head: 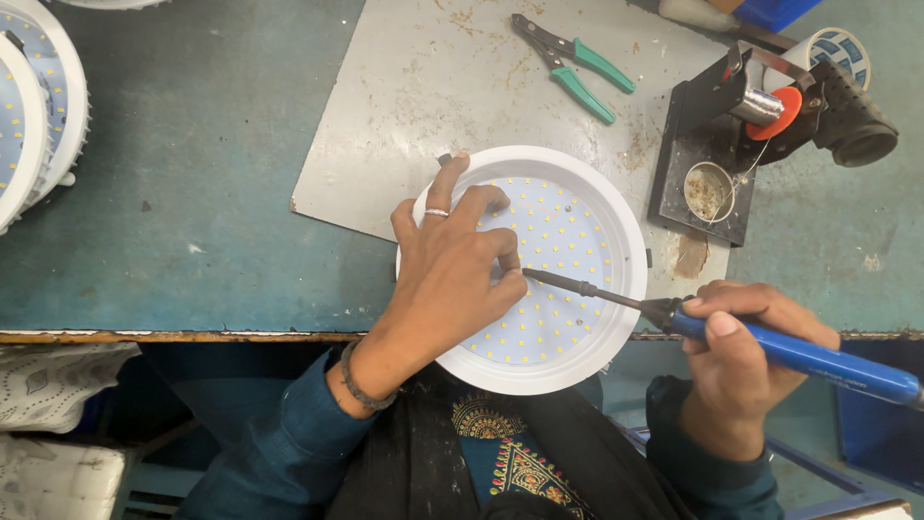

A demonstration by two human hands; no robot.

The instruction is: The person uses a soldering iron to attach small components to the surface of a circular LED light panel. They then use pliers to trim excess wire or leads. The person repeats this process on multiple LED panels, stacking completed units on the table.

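At the far left edge of the bench point(192, 193), more round white LED lamps point(38, 106) are stacked. Further right, the left hand point(452, 260) lies flat with fingers spread on a round white LED panel light point(577, 221), which overhangs the bench's near edge and rests partly on a grey metal sheet point(433, 87). The right hand point(741, 351) grips a blue-handled soldering iron point(770, 347), its tip touching the panel just beside the left thumb. Green-handled pliers point(577, 67) lie behind; a black solder stand point(731, 125) sits at right.
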